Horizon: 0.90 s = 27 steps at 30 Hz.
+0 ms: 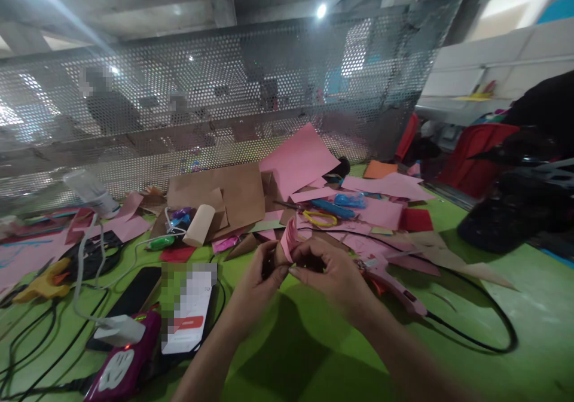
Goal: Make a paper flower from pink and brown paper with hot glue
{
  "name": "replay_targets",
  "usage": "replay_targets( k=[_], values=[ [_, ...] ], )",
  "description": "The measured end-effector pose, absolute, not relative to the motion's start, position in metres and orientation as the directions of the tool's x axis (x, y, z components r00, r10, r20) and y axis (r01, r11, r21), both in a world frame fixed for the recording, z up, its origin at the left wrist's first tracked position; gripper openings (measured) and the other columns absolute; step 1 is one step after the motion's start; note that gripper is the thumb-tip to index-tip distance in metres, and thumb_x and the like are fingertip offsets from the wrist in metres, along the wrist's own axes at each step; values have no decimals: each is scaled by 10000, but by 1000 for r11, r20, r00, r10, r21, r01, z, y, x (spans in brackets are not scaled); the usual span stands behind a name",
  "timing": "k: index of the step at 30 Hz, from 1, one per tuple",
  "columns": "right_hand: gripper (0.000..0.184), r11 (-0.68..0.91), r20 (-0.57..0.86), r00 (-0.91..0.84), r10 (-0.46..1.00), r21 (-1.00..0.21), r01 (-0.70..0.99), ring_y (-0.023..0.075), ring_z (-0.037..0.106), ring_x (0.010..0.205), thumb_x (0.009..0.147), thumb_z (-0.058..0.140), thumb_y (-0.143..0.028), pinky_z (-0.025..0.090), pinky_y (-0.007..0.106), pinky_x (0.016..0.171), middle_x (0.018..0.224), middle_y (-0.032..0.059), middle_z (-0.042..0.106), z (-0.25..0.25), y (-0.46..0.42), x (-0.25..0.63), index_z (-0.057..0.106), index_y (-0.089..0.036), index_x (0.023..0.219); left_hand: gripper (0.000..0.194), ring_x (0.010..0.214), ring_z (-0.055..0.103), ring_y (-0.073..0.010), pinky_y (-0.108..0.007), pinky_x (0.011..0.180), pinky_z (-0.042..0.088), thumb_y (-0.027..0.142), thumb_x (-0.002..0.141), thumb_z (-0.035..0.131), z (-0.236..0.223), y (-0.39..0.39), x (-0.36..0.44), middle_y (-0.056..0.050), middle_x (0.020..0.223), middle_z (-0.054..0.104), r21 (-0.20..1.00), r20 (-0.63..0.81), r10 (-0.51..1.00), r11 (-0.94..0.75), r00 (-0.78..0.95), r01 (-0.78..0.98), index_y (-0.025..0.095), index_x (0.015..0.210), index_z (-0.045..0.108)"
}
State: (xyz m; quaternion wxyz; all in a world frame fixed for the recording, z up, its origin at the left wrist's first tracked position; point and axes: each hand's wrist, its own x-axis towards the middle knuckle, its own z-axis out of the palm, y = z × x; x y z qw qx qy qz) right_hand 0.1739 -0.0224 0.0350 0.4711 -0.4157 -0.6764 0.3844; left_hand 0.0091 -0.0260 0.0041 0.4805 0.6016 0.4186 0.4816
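Note:
Both my hands are raised over the green table (359, 354), pinching a small curled piece of pink paper (290, 239) between them. My left hand (262, 270) grips its left side, with thumb and fingers closed. From the right, my right hand (332, 270) pinches the lower edge, its thumb close to the left thumb. The paper's lower part is hidden behind my fingers. Just right of my right hand lies a pink glue gun (394, 285) with a black cord. Scissors with yellow handles (320, 218) rest behind my hands.
Brown cardboard (219, 198) and a large pink sheet (300, 160) lean before a perforated metal screen (224, 109). At left are a lit phone (192, 312), a purple power strip (123, 360) and tangled cables. A cardboard tube (200, 225) lies behind them. A dark bag-like shape (497, 210) sits right.

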Motion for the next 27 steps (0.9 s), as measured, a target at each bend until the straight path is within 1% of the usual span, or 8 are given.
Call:
replay_targets(
  k=[6,10,13,15,17,21,24,27],
  values=[
    [129,391,350,-196,916,-890,236,159,558,716,710,654,-162,428,269,640,814,21,633,35,-21,174,703,-193,826,340,1134,548,-235,-347,948,424,309,899,545,11,-27,7,-114,1218,594,970,192,957,-220,218,109,171,1204,485],
    [57,365,320,-223,921,-909,203,140,524,651,701,662,-171,407,256,604,746,-1,610,36,-20,173,675,-191,753,328,1132,540,-222,-331,954,408,305,903,541,11,-27,8,-108,1206,595,964,205,955,-235,213,123,166,1196,487],
    [62,332,288,-223,931,-922,200,133,508,625,687,672,-172,398,253,586,719,-10,598,36,-20,174,673,-189,747,346,1093,548,-216,-316,896,418,318,904,545,8,-26,9,-103,1192,595,968,194,960,-221,200,123,169,1208,474],
    [69,322,277,-221,935,-924,206,134,516,630,678,677,-168,404,254,588,723,-7,602,36,-21,175,677,-185,745,357,1048,550,-210,-298,822,422,329,906,545,7,-25,9,-99,1190,591,973,180,965,-203,190,113,175,1219,472],
    [82,333,286,-224,932,-919,212,141,538,654,686,674,-168,421,260,606,750,6,622,37,-22,175,694,-182,764,377,958,548,-192,-278,737,412,344,899,559,8,-26,9,-92,1151,593,980,162,969,-180,188,88,170,1224,478],
    [161,396,368,-157,916,-890,227,160,576,725,729,660,-185,443,267,624,821,28,654,40,-23,178,718,-192,879,434,726,479,-135,-250,606,360,408,890,578,11,-28,7,-41,954,590,997,73,975,-71,212,-13,166,1237,482],
    [147,421,404,-120,907,-876,234,156,564,700,754,648,-196,430,265,591,824,31,671,41,-23,180,711,-196,887,433,663,421,-115,-240,578,330,422,887,588,11,-29,6,-15,876,566,996,63,968,-45,243,-79,169,1224,491],
    [123,431,414,-121,902,-871,236,152,560,688,761,641,-185,434,268,593,826,29,683,42,-24,181,715,-202,857,410,661,408,-112,-239,579,327,409,893,587,9,-29,5,-21,900,569,994,84,965,-64,249,-89,177,1222,508]
  ],
)
